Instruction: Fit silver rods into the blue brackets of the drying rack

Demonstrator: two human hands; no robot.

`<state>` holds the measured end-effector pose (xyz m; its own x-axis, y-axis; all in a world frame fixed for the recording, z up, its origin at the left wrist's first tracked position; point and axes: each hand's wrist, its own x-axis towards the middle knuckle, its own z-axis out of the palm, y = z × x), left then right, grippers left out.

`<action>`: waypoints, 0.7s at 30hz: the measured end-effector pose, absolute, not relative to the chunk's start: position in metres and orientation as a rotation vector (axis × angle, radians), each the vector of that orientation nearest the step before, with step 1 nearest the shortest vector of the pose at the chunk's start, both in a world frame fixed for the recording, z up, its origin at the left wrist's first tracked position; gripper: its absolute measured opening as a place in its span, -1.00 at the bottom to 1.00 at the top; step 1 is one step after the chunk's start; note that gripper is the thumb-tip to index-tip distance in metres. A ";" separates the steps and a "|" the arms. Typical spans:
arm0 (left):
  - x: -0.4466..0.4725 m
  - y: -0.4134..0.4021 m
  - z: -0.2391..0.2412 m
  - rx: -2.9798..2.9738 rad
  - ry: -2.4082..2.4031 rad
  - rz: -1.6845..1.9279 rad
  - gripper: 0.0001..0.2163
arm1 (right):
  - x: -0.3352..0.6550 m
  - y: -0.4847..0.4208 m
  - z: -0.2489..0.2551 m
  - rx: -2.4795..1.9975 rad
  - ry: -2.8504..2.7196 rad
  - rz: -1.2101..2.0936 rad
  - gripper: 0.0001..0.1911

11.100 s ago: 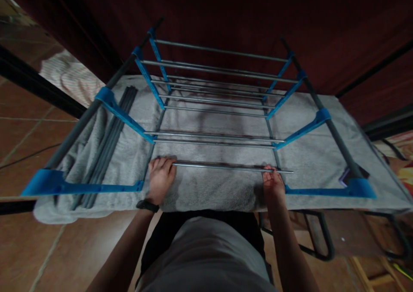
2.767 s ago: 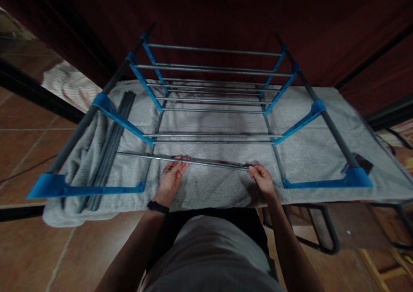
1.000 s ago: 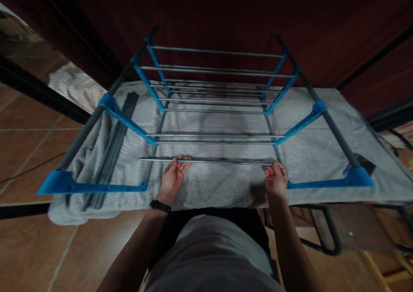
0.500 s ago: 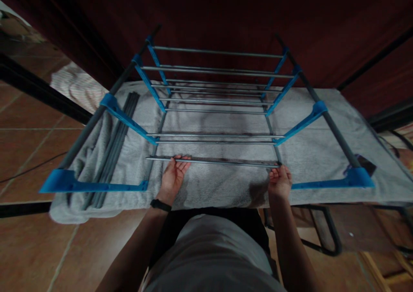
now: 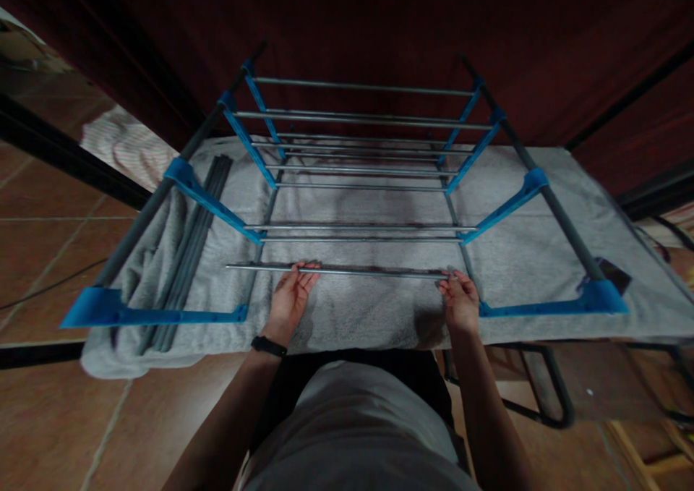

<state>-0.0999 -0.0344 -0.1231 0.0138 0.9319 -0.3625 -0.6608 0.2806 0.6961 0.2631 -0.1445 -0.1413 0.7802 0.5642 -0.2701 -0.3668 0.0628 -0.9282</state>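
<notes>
A thin grey metal rod point(image 5: 369, 272) lies across both hands, level above the towel. My left hand point(image 5: 291, 296) grips it left of its middle, with a dark band on that wrist. At the rod's right end, my right hand point(image 5: 460, 297) pinches it with the fingertips. Beyond the rod stands a rack frame of grey tubes point(image 5: 567, 223) and blue plastic brackets point(image 5: 214, 207), with several crossbars point(image 5: 358, 240) spanning it. The nearest left bracket point(image 5: 163, 316) and nearest right bracket point(image 5: 558, 306) have no bar between them. The rod's left end sticks out past my left hand.
A grey towel point(image 5: 520, 245) covers the table under the rack. Several loose grey tubes point(image 5: 189, 259) lie on its left side. A dark flat object point(image 5: 615, 275) rests by the right bracket. Behind is a dark red curtain point(image 5: 358, 21); a black metal frame point(image 5: 564, 404) stands below right.
The rod has shifted to the left, its right end moving away from the right side of the rack. My right hand has moved left with it; my left hand stays nearly in place.
</notes>
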 end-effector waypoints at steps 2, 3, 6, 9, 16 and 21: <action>-0.100 -0.035 -0.123 0.380 0.900 1.284 -0.91 | 0.263 -0.145 -0.141 -1.328 -0.188 0.706 -0.57; -0.100 -0.035 -0.123 0.379 0.905 1.284 -0.91 | 0.263 -0.145 -0.142 -1.321 -0.180 0.706 -0.57; -0.100 -0.034 -0.122 0.360 0.927 1.283 -0.91 | 0.266 -0.145 -0.141 -1.302 -0.124 0.686 -0.58; -0.100 -0.032 -0.119 0.294 0.940 1.277 -0.81 | 0.269 -0.144 -0.139 -1.287 -0.050 0.649 -0.63; -0.103 -0.029 -0.105 0.125 1.011 1.317 -0.61 | 0.272 -0.143 -0.133 -1.205 0.050 0.647 -0.67; -0.111 -0.025 -0.095 0.080 1.101 1.368 -0.56 | 0.272 -0.144 -0.133 -1.185 0.062 0.631 -0.72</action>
<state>-0.1110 -0.0249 -0.0952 -0.1832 0.7985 -0.5734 -0.7311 0.2793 0.6225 0.2717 -0.1437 -0.1326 0.8274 0.4259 -0.3661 -0.4892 0.2262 -0.8423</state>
